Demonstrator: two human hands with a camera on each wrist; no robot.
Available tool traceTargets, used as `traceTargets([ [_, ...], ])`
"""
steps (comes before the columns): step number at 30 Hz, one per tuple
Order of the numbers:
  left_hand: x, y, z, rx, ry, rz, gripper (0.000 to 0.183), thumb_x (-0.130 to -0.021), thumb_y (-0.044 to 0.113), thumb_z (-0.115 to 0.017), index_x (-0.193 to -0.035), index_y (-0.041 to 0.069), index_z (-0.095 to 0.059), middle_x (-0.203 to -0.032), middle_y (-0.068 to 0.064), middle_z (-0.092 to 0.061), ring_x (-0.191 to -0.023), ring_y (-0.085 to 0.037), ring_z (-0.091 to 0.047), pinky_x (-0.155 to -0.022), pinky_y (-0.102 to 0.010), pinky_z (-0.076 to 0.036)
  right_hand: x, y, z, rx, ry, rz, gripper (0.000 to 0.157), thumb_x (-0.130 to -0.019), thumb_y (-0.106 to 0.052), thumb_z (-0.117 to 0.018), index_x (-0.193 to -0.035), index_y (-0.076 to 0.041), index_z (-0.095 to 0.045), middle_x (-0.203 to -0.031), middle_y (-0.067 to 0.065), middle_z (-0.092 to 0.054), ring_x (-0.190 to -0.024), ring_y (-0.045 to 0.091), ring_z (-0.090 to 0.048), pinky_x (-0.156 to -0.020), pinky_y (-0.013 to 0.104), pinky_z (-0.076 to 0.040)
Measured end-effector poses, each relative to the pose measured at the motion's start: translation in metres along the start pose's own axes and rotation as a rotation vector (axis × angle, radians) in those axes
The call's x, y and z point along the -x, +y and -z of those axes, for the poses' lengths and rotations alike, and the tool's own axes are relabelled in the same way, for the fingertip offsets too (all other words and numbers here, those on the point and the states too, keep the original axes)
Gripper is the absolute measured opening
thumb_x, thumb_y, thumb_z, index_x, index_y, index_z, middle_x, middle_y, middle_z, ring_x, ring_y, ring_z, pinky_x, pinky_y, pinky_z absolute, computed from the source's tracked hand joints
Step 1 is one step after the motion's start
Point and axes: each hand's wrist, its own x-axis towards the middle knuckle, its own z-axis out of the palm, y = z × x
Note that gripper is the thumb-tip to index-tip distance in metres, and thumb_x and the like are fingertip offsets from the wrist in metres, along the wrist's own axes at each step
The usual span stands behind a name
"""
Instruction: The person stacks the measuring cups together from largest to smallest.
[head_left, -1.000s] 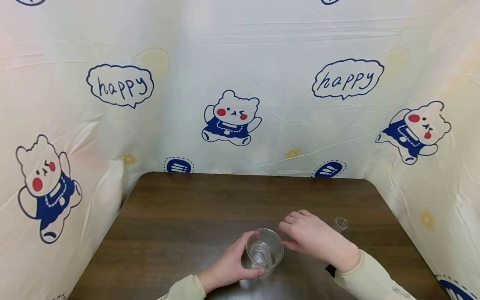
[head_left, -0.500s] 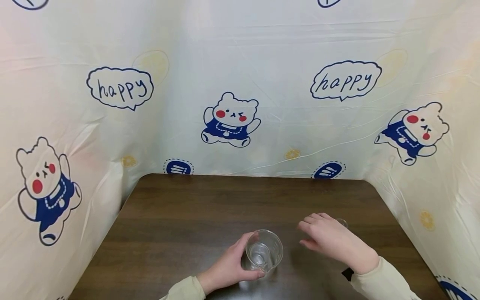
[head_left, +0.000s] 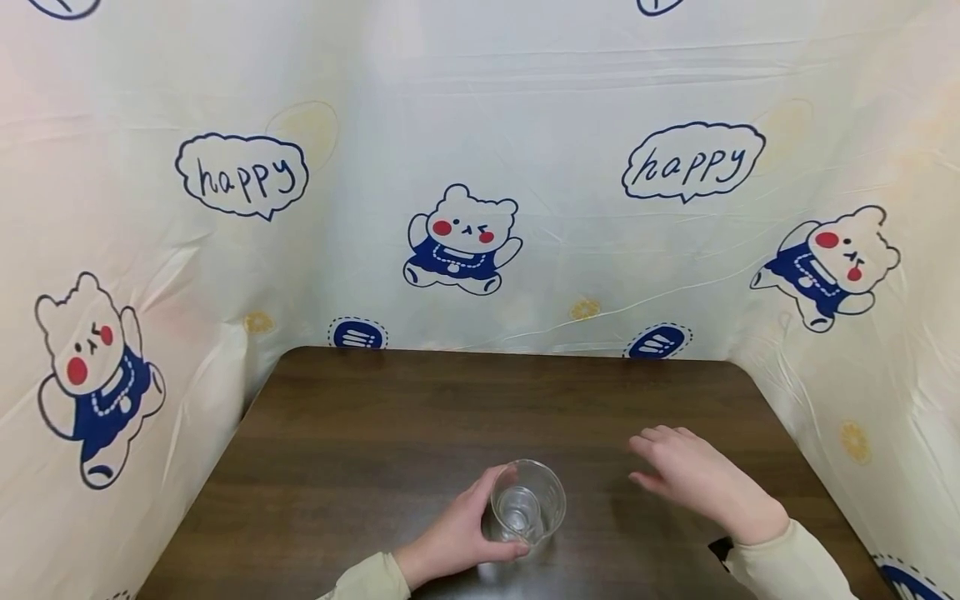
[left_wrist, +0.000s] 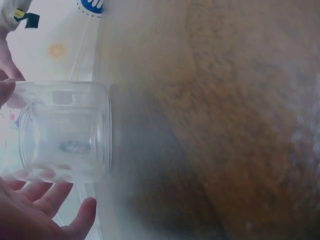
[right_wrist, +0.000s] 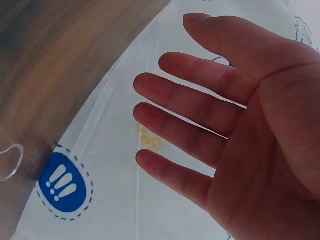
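My left hand [head_left: 467,533] grips a clear glass beaker [head_left: 553,504] from its left side, thumb in front and fingers behind. Inside the beaker sits a smaller clear glass vessel [head_left: 517,510]; in the left wrist view its outline [left_wrist: 55,132] shows through the outer wall. Over the right part of the table is my right hand [head_left: 701,479], holding nothing. Its fingers [right_wrist: 185,97] are spread and nearly straight in the right wrist view. A curved clear rim [right_wrist: 19,160] shows at that view's left edge; what it belongs to is cut off.
Both hands are over a dark brown wooden table [head_left: 390,400] with rounded far corners. A pale curtain [head_left: 585,100] with printed bears and lettering surrounds it at the back and sides. A small black tag [head_left: 722,548] is at the right sleeve.
My right hand has moved away from the beaker to the right, covering the clear rimmed object seen there earlier in the head view. The left hand and the beaker have barely moved.
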Motion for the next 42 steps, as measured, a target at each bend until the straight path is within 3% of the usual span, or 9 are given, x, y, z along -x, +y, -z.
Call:
traceTargets([
  [13,0.000,-0.001,0.001,-0.016,0.003,-0.018,0.087,-0.070,0.058,-0.073,-0.140,0.027,-0.031,-0.136,0.007,-0.047,-0.121,-0.011,-0.047,-0.099,-0.034,-0.040,0.015,0.027,-0.008,-0.010,0.021,-0.073,0.023,-0.071,-0.023,-0.079,-0.087,-0.014,-0.065,-0.082,-0.002,-0.062,-0.072,0.018,-0.061,-0.061,0.037,-0.050],
  [31,0.000,0.000,0.002,-0.002,-0.005,-0.019,0.086,-0.071,0.057,-0.073,-0.140,0.026,-0.031,-0.137,0.006,-0.046,-0.123,-0.013,-0.046,-0.099,-0.035,-0.040,0.035,0.064,-0.027,-0.113,-0.090,-0.226,0.026,-0.069,-0.014,-0.079,-0.091,-0.010,-0.066,-0.081,-0.001,-0.059,-0.068,0.014,-0.058,-0.057,0.033,-0.049],
  [42,0.000,0.001,0.002,-0.005,-0.009,-0.023,0.084,-0.072,0.057,-0.071,-0.139,0.025,-0.032,-0.136,0.006,-0.046,-0.123,-0.013,-0.046,-0.100,-0.034,-0.039,0.043,0.075,-0.043,-0.143,-0.120,-0.267,0.033,-0.068,-0.013,-0.081,-0.096,-0.009,-0.063,-0.081,-0.002,-0.057,-0.068,0.015,-0.058,-0.056,0.036,-0.049],
])
